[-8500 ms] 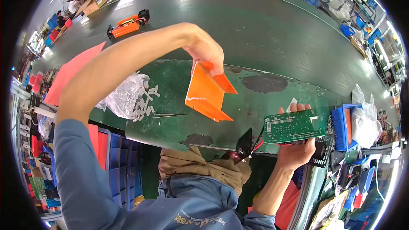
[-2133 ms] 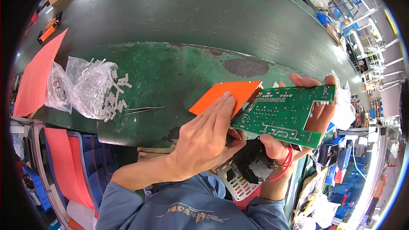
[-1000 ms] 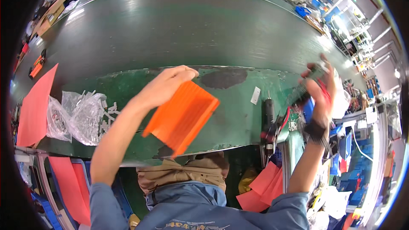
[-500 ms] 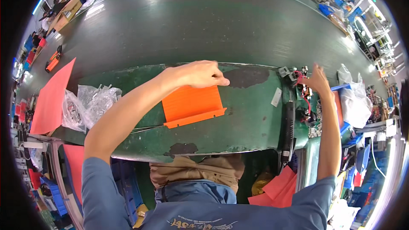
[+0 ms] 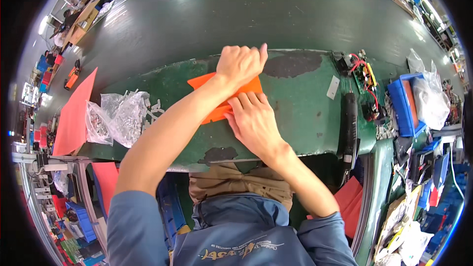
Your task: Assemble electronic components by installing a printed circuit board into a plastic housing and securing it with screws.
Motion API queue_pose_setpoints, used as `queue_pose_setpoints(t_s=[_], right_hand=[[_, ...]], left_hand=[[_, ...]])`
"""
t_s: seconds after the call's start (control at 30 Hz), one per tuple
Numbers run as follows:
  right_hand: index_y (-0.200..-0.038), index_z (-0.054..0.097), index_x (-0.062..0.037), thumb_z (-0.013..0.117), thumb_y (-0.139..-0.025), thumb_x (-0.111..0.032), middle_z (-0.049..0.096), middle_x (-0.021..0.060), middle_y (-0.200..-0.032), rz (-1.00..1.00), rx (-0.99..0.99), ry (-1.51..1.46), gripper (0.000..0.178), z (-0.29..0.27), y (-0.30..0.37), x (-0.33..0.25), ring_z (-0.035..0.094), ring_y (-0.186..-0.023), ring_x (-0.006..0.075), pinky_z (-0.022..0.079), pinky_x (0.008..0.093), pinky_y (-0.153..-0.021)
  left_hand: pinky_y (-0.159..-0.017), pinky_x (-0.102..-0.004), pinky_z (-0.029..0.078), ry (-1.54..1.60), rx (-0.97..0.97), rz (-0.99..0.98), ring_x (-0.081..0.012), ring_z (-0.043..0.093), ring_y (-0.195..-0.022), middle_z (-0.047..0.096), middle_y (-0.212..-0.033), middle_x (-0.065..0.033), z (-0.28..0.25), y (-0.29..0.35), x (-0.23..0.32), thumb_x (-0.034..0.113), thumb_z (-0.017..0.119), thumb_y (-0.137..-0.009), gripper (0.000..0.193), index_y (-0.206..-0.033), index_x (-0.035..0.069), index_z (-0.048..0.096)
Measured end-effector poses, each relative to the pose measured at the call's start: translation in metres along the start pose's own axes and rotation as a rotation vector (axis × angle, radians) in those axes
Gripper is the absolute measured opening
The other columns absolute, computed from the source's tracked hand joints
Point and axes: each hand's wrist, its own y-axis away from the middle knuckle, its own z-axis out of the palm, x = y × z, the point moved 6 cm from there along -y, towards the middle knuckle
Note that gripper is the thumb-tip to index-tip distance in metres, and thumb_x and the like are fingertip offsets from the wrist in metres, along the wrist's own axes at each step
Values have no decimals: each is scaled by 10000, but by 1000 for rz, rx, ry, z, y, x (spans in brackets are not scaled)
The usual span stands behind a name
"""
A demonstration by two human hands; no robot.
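Note:
A bright orange sheet [image 5: 254, 86] with a bent-up, notched near edge lies on the green worktop [image 5: 295, 118] before me, partly covered by both my hands. My left hand [image 5: 240, 64] is over its far part, fingers curled under and thumb sticking out; whatever is beneath those fingers is hidden. My right hand [image 5: 255, 118] grips the near folded edge, fingertips on top and thumb at the near side. Further right lie a black power screwdriver [image 5: 350, 123], a circuit board [image 5: 365, 76] with red wires and a small pale plate [image 5: 333, 87].
Clear bags of small parts [image 5: 125, 118] and a leaning pink-red sheet [image 5: 74, 113] stand at the left. On the right is a blue bin [image 5: 406, 106] with a plastic bag [image 5: 431, 98]. A dark green belt surface [image 5: 221, 15] runs beyond the worktop.
My right hand has come from the circuit board to the orange sheet's near edge. My left hand's thumb now sticks out. The whole view has shifted slightly.

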Motion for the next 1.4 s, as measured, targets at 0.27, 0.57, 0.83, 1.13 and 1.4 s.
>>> queue_pose_setpoints(t_s=[0.27,0.57,0.83,1.13,1.4], right_hand=[[-914,619,-27,696,-911,-179,621,117,-872,208,225,-47,172,0,10,-2,603,-904,306,469,432,-899],[-874,623,-34,720,-891,-168,616,102,-847,230,241,-33,167,-9,15,-3,605,-879,298,475,422,-893],[-905,642,-59,703,-931,-181,614,75,-829,127,246,-6,139,-16,25,15,614,-852,277,470,416,-840],[-935,666,-11,679,-831,-83,633,128,-865,56,13,-25,126,21,-7,-34,629,-874,317,495,447,-837],[-951,639,-15,667,-868,-95,633,128,-880,160,171,-39,119,20,0,-40,610,-893,301,469,421,-912]], left_hand=[[-389,-420,464,-24,1,-54,-327,568,-362,567,-443,-135,7,-12,13,322,569,-1019,595,-463,111,607],[-407,-421,505,-22,-23,15,-343,618,-405,585,-463,-169,7,-22,20,323,584,-1017,607,-461,82,613],[-421,-451,478,103,-88,-22,-343,613,-415,582,-461,-142,10,-24,31,367,508,-1059,646,-469,115,582],[-474,-469,496,131,-251,-197,-391,634,-490,608,-521,-181,-5,14,-20,383,447,-1084,677,-517,57,621],[-538,-487,562,129,-261,-205,-409,657,-510,630,-553,-217,-2,4,-16,286,476,-1035,605,-505,35,629]])
